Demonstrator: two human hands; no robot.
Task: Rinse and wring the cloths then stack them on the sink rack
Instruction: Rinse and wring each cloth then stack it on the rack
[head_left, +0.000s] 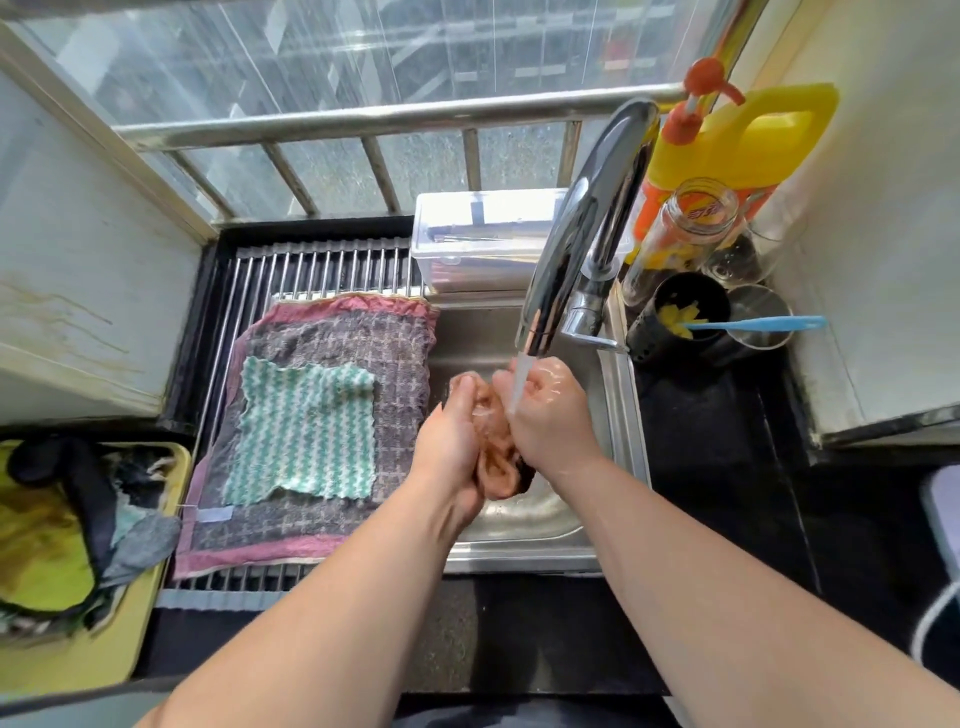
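Both hands, left hand (451, 431) and right hand (551, 415), clamp together on the brown cloth (493, 452) under the tap stream (519, 382), so water runs through it.

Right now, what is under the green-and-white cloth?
The green-and-white cloth lies on a larger grey checked cloth spread over the sink rack. Anything between them is covered.

A wet brown cloth (497, 465) hangs bunched at the right, gripped between the left hand (451, 441) and right hand (551, 415). On the sink rack (322, 265) to the left, a grey checked cloth (400, 374) with a pink border lies flat, with a green-and-white zigzag cloth (306, 431) spread on top.
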